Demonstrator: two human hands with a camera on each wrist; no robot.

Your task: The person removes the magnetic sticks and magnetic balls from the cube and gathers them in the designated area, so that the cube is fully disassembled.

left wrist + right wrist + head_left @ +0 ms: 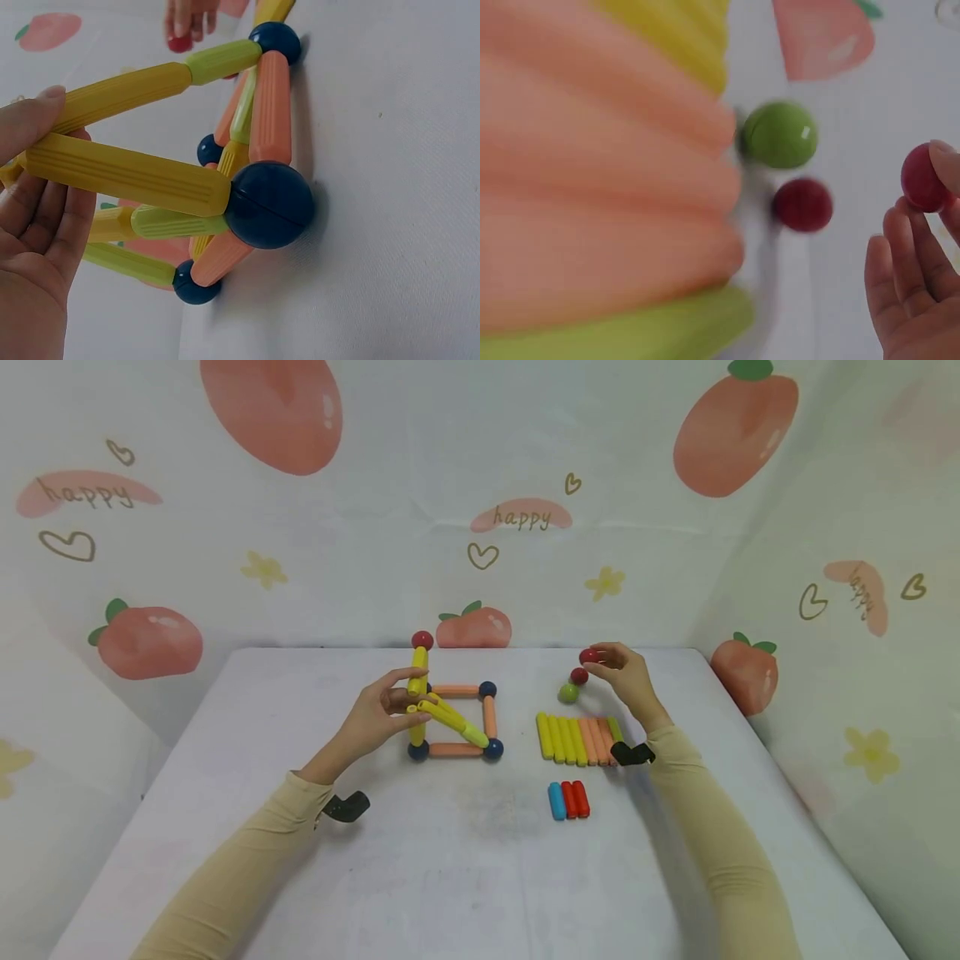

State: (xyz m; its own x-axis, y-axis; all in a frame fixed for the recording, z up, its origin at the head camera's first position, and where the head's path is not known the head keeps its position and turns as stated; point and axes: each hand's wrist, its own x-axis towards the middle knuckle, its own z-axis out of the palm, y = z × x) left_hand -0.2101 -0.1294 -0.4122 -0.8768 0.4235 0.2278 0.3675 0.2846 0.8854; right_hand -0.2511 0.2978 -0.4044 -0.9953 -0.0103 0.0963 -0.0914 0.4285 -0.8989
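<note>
My left hand (371, 718) pinches the upper ends of yellow magnetic rods (127, 172) that rise from the blue corner balls (270, 205) of a square frame. Orange rods (459, 749) form the square's sides on the table. Light green rods (223, 61) extend some of the yellow ones. A red ball (422, 640) tops an upper yellow rod (417, 672) by the left fingers. At the back right, my right hand (628, 683) pinches another red ball (921, 178) between thumb and fingers. Close below it lie a second red ball (803, 205) and a green ball (781, 135).
A row of yellow rods (557, 739) and orange rods (592, 743) lies right of the frame, with a green rod (615, 728) at its end. Nearer me are a short blue rod (557, 801) and short red rods (576, 799). A printed cloth backdrop (360, 585) borders the table.
</note>
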